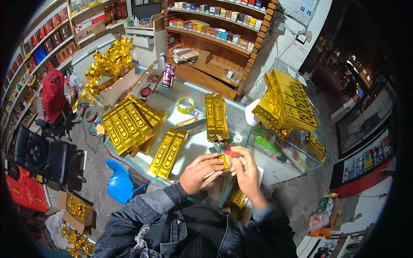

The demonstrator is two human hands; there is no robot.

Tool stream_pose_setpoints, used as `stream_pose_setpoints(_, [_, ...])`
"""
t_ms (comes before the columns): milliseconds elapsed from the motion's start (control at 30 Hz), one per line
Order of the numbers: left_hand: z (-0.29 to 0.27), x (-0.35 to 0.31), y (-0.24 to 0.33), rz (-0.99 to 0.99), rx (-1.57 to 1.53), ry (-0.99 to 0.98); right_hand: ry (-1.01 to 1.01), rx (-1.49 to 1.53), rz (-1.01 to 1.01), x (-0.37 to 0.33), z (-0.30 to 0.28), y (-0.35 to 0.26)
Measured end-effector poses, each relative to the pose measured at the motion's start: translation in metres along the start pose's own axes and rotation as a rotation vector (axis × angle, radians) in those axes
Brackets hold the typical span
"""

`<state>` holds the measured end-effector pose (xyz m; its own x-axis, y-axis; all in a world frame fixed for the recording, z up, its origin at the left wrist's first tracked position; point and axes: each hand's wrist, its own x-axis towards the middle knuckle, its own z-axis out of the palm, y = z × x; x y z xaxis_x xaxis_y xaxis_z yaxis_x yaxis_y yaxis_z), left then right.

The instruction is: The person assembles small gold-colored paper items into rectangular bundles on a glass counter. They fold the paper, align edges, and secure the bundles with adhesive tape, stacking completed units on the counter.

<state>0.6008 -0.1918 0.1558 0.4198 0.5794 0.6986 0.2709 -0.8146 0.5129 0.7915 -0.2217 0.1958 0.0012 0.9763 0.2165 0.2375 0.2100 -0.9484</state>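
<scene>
My left hand (201,175) is closed around a small gold folded piece (223,161), which sticks out past its fingertips above the counter's near edge. Just to its right, my right hand (244,172) is pinched, its fingertips close to that piece; what it grips is too blurred to name. Beyond the fingers shows a blurred red patch (231,152). A stack of flat gold printed strips (216,114) lies straight ahead on the glass counter (170,103). Two gold strips (167,153) lie side by side left of my left hand.
Further left is a fanned pile of gold strips (129,122). Gold boxes (289,101) are stacked at the right. A tape roll (185,105) and an upright phone (168,76) are on the counter. A blue plastic chair (120,182) and a black office chair (41,155) stand left.
</scene>
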Motion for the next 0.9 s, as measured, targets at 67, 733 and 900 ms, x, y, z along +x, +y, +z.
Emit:
stream_pose_setpoints(67, [0.003,-0.002,0.002,-0.037,-0.036,0.021,-0.151,0.104,0.173,0.003,0.000,0.001])
stream_pose_setpoints(733, [0.000,-0.003,0.014,-0.173,-0.078,-0.043,-0.210,0.236,0.388,0.002,-0.015,0.010])
stream_pose_setpoints(900, [0.005,-0.002,0.024,0.141,0.080,-0.178,-0.248,0.182,0.369,-0.005,-0.022,0.012])
